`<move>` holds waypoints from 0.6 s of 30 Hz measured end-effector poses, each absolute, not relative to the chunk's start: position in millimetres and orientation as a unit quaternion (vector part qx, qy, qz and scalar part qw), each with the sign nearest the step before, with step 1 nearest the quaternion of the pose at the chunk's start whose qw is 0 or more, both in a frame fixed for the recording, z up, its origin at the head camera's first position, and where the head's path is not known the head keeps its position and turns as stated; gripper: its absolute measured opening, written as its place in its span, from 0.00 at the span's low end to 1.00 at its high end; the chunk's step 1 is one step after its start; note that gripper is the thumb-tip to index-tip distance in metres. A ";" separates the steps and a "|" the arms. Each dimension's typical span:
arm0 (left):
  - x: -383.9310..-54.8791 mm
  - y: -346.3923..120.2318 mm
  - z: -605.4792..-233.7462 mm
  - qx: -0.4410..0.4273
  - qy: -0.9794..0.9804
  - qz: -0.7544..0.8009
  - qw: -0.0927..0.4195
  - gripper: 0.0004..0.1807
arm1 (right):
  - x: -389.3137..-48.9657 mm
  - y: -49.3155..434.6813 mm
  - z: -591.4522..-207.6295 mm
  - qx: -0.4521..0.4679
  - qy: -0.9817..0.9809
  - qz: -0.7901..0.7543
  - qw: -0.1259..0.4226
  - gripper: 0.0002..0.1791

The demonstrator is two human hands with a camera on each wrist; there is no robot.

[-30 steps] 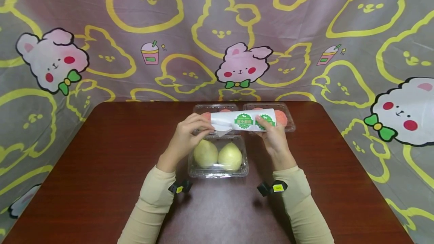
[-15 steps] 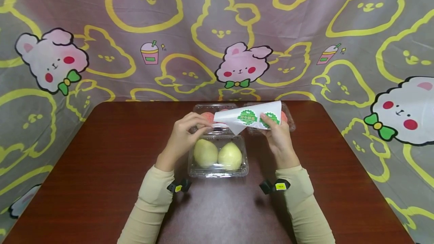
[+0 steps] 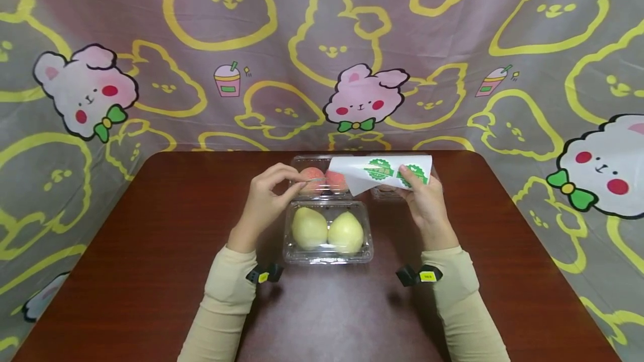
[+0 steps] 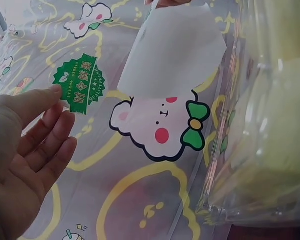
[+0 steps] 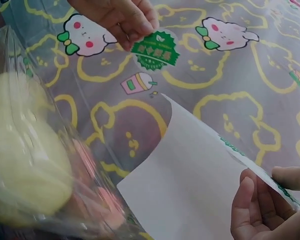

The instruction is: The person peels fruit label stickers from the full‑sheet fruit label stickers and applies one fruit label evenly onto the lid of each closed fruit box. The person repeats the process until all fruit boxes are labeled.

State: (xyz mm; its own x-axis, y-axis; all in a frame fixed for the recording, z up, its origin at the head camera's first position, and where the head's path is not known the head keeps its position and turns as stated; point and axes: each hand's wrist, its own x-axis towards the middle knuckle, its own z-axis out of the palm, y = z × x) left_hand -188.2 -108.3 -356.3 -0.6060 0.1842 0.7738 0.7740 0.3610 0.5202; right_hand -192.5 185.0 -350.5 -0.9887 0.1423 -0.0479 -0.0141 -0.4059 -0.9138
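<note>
1. Our left hand (image 3: 269, 197) pinches a green, scalloped-edged sticker (image 4: 79, 82), nearly edge-on in the head view, beyond the clear plastic pear box (image 3: 329, 260).
2. Our right hand (image 3: 427, 203) grips a white, green-printed paper sheet (image 3: 352, 172) beyond that box's right side.
3. Behind it, the sheet partly covers a clear plastic red-fruit box (image 3: 314, 158); we cannot make out the contents of its mostly hidden right neighbour.

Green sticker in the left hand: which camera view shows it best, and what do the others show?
The left wrist view: there the green sticker faces the camera, its lettering sharpest. The right wrist view also shows its printed face, but blurrier; the head view gives only a thin sliver.
</note>
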 end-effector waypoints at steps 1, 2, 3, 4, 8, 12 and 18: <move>-188.0 -109.1 -356.0 -0.312 -0.763 -0.470 0.315 0.05 | -191.7 186.9 -349.5 -0.060 -0.548 0.833 0.045 0.03; -187.9 -109.8 -355.7 -0.311 -0.763 -0.470 0.316 0.05 | -191.1 188.9 -348.5 -0.062 -0.552 0.831 0.044 0.03; -187.9 -110.5 -355.7 -0.309 -0.764 -0.469 0.317 0.05 | -190.2 191.1 -347.5 -0.063 -0.557 0.827 0.041 0.03; -188.1 -111.1 -355.8 -0.308 -0.764 -0.470 0.317 0.05 | -189.6 193.3 -346.9 -0.065 -0.561 0.825 0.039 0.03; -188.1 -112.4 -356.0 -0.305 -0.767 -0.469 0.316 0.05 | -186.0 201.8 -344.8 -0.071 -0.567 0.820 0.037 0.07; -188.1 -112.5 -356.2 -0.306 -0.767 -0.468 0.314 0.05 | -179.6 209.6 -343.3 -0.070 -0.569 0.818 0.039 0.08; -188.7 -111.8 -356.7 -0.312 -0.761 -0.474 0.315 0.05 | -169.4 225.6 -343.6 -0.056 -0.559 0.827 0.037 0.08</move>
State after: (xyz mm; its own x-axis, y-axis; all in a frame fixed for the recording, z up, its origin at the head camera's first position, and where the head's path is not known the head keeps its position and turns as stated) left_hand -188.7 -111.8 -356.7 -0.6072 0.1749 0.7750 0.7730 0.3557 0.5253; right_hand -169.4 225.6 -343.6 -0.9910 0.1233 -0.0520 0.0022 -0.3734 -0.9277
